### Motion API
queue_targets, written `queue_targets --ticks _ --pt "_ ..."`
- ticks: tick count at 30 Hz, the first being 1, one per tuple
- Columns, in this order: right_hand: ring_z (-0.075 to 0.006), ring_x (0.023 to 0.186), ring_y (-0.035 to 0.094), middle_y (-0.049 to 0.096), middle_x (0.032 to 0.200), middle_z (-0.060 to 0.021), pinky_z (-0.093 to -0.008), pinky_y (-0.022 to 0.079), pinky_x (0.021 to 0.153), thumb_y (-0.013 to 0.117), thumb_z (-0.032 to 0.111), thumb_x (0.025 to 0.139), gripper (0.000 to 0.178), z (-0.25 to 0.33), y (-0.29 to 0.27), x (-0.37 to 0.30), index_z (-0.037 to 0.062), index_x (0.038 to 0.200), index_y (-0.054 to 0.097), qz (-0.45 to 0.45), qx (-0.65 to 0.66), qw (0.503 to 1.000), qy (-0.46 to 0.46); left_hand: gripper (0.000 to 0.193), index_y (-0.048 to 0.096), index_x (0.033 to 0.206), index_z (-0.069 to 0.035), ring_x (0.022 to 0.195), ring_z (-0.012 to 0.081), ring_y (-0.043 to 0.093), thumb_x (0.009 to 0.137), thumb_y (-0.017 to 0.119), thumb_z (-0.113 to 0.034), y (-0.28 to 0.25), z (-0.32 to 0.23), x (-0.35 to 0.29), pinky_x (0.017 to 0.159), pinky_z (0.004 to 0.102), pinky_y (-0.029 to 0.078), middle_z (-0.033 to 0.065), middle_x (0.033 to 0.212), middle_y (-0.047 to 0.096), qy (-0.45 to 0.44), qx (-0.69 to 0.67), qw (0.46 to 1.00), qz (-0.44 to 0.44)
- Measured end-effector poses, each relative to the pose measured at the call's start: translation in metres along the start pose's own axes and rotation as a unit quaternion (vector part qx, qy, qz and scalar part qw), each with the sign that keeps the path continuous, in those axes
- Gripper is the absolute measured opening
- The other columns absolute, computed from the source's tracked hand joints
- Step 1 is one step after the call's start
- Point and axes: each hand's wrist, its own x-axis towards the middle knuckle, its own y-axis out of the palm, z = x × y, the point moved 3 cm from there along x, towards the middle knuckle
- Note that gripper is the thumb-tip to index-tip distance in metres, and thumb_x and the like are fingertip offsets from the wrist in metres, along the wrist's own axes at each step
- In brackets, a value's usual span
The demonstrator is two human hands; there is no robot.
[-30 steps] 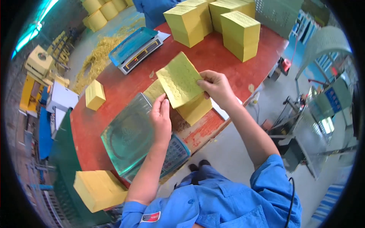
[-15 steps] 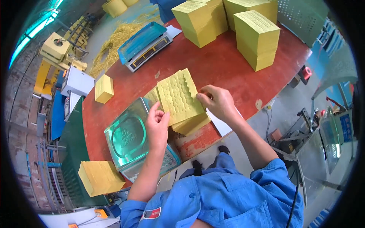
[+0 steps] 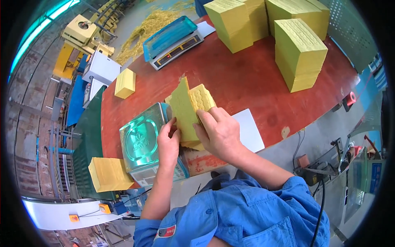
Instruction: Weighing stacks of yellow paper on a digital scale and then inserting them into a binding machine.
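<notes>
A bundle of yellow paper sheets [image 3: 183, 109] stands tilted up on edge between my hands. My left hand [image 3: 168, 144] is closed on its lower left edge, thumb and fingertips together. My right hand [image 3: 221, 132] grips its right edge with bent fingers. Behind and below it lies another yellow paper stack [image 3: 202, 98], its top stamped with rows of scalloped marks and partly hidden by the raised bundle and my right hand. Just left of my left hand sits a shiny square tin [image 3: 142, 138] with an embossed lid, reflecting green light.
Tall yellow paper stacks [image 3: 300, 57] stand on the red table [image 3: 242, 78] at the far right. A scale with a blue tray [image 3: 170, 39] is at the back. Small yellow block [image 3: 125, 83] left; larger block [image 3: 109, 175] near left. A white sheet [image 3: 248, 131] lies right.
The bundle, lying nearly flat with its stamped face up, is now tipped up on edge. My right hand has moved left and closed onto it. The view has shifted slightly.
</notes>
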Motion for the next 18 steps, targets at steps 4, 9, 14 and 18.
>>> queue_targets --ticks 4,9,14,18 --pt "-0.0276 0.071 0.060 0.056 0.078 -0.0100 -0.0386 0.050 0.058 0.074 0.010 0.074 0.028 0.002 -0.002 0.003 0.0034 0.099 0.063 0.005 0.007 1.000 -0.007 0.038 0.059 0.127 0.005 0.088 0.0128 0.055 0.089 0.057 0.001 0.001 -0.005 -0.004 0.083 0.0267 0.047 0.0044 0.096 0.058 -0.005 0.002 1.000 -0.007" --pt "-0.0310 0.071 0.062 0.059 0.080 -0.0122 -0.0384 0.051 0.058 0.069 0.001 0.076 0.022 0.006 0.000 0.001 0.0022 0.098 0.063 0.041 0.092 0.995 0.010 0.040 0.055 0.131 0.005 0.099 0.0135 0.057 0.092 0.057 -0.002 0.004 -0.022 -0.007 0.090 0.0270 0.046 0.0063 0.113 0.062 -0.044 -0.096 0.994 0.003" --pt "-0.0312 0.073 0.064 0.063 0.088 -0.0151 -0.0358 0.053 0.061 0.065 -0.009 0.078 0.022 0.013 -0.011 -0.001 -0.0014 0.098 0.062 -0.004 0.162 0.985 -0.051 0.032 0.056 0.126 0.001 0.109 0.0156 0.058 0.095 0.054 -0.004 -0.010 -0.047 -0.022 0.099 0.0318 0.043 0.0086 0.119 0.062 0.013 -0.334 0.941 -0.062" --pt "-0.0332 0.085 0.066 0.065 0.099 -0.0175 -0.0370 0.055 0.071 0.063 -0.007 0.079 0.027 0.008 -0.016 0.006 -0.0006 0.105 0.061 -0.057 0.151 0.986 -0.050 0.030 0.055 0.126 0.000 0.110 0.0125 0.054 0.097 0.049 -0.002 -0.012 -0.072 -0.027 0.100 0.0296 0.040 0.0065 0.120 0.060 0.110 -0.329 0.937 -0.050"
